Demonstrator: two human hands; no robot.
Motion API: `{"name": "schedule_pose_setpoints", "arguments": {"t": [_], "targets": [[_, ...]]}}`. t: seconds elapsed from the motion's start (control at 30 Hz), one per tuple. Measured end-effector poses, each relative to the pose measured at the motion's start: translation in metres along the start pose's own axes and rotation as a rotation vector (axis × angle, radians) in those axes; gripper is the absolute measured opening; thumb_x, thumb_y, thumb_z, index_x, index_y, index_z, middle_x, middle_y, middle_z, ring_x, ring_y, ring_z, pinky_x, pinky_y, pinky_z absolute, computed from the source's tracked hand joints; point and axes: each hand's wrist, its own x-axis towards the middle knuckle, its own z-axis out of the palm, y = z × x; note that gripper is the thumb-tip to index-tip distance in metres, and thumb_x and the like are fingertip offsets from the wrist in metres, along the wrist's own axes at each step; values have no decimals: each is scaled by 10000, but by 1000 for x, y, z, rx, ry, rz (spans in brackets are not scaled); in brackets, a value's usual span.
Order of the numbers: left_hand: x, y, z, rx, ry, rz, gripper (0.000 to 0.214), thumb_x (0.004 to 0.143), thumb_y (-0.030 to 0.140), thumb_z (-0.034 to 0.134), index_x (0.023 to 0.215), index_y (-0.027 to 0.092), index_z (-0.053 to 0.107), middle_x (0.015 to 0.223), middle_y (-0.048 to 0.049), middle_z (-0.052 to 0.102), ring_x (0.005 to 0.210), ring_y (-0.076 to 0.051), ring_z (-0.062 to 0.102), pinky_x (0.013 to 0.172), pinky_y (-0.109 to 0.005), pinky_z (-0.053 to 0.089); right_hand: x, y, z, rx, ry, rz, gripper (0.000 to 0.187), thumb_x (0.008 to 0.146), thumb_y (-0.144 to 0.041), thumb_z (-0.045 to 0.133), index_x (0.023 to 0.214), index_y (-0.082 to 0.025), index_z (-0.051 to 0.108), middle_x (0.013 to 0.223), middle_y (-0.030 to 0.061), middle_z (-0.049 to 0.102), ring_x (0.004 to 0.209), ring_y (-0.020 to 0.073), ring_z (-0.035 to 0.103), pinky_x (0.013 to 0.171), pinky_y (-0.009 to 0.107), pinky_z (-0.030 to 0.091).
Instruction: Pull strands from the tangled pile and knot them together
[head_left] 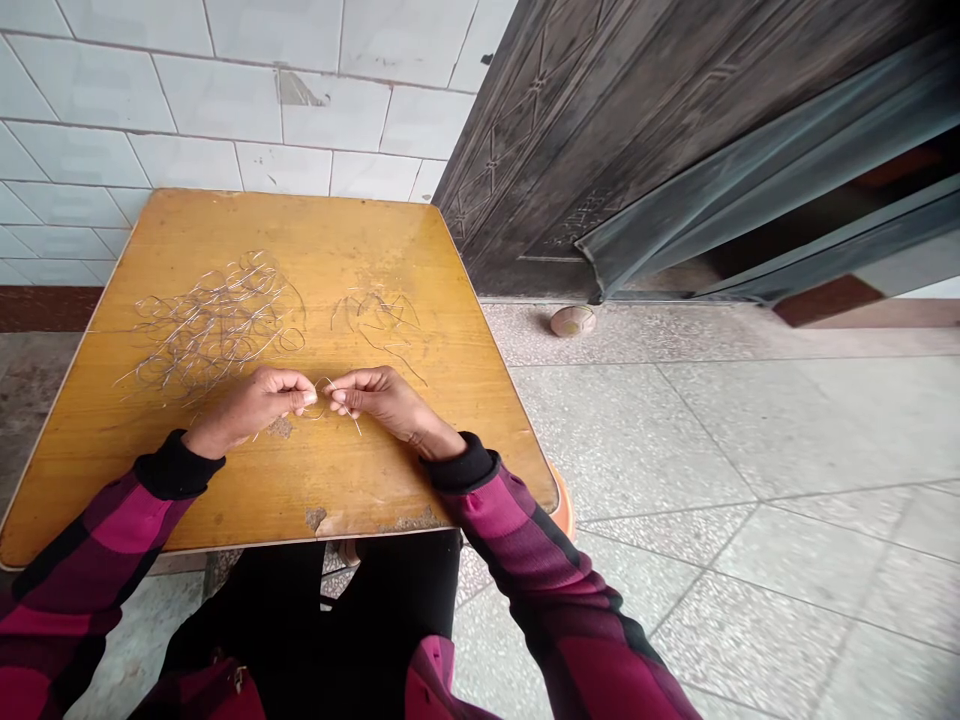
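My left hand (262, 403) and my right hand (384, 400) face each other low over the table, a small gap between their fingertips. Both pinch the same thin piece of wire (351, 412), which curls into a loop between them. One end of it slants down past my right fingers. Beyond my left hand lies a tangled heap of curled wires (225, 320). A smaller group of wire pieces (379, 320) rests beyond my right hand, with one longer strand stretching toward it.
The yellow wooden table (405, 470) has worn patches along its near edge and stands against a white tiled wall (217, 95). On the right are a dark carved door (562, 130), a grey-green curtain (720, 200) and a round object (573, 321) on the speckled floor.
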Motion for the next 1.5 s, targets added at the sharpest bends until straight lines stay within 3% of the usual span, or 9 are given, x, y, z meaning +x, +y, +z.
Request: {"name": "schedule_pose_setpoints", "arguments": {"t": [0.17,0.37,0.57,0.77,0.9,1.07,1.2,1.33,1.5], "targets": [[0,-2,2,-133,-50,-28,258,840,372,544,809,149,669,628,10,555,544,-89,423,509,-214,348,0,0,1,-11,10,-22,226,710,-339,770,861,-173,745,742,3,701,634,64,579,559,187,416],[0,-3,-9,-441,-25,-71,467,774,369,686,1167,145,572,1095,-133,680,710,-121,584,625,-249,464,0,-3,0,171,73,68,254,677,-362,794,825,-166,726,708,-9,679,581,53,570,574,193,465],[8,-19,-26,-817,-16,-153,264,771,331,693,964,153,663,1044,-126,710,734,-139,647,655,-273,532,-2,-10,-3,226,96,22,293,651,-375,814,822,-161,709,698,-1,697,613,72,615,614,203,504],[6,-15,-1,-765,-82,-161,310,675,243,785,937,154,644,1001,-88,710,703,-115,634,584,-227,521,0,-9,-2,166,165,12,267,681,-376,775,816,-167,679,715,5,703,617,83,633,603,204,501],[2,-4,18,-618,86,-45,285,710,274,764,919,148,617,1008,-72,681,731,-117,632,557,-215,520,2,-4,0,-187,281,-118,213,788,-370,648,759,-159,652,692,16,686,603,99,607,603,224,468],[1,-1,33,-541,159,-26,347,702,395,754,868,133,597,824,-34,635,671,-130,623,516,-233,524,-2,2,14,-1121,482,-341,223,867,-269,521,724,-163,655,619,23,643,533,98,498,524,237,279],[1,1,38,-570,208,-43,380,685,455,750,805,132,590,713,-7,606,613,-128,614,486,-229,511,-5,3,26,-1496,459,-346,230,882,-230,482,754,-176,666,650,49,668,550,118,515,516,268,205],[1,-2,37,-595,265,-79,323,712,414,738,790,124,620,776,-37,661,607,-116,616,526,-234,509,-3,1,23,-1357,490,-270,222,889,-260,482,846,-180,685,697,47,689,574,124,542,539,252,272],[3,-9,31,-645,314,-120,262,730,371,729,811,130,664,731,-24,662,583,-98,588,536,-222,473,2,-2,8,-559,301,-239,195,850,-314,560,876,-160,677,745,34,698,637,110,578,631,239,407]]}}
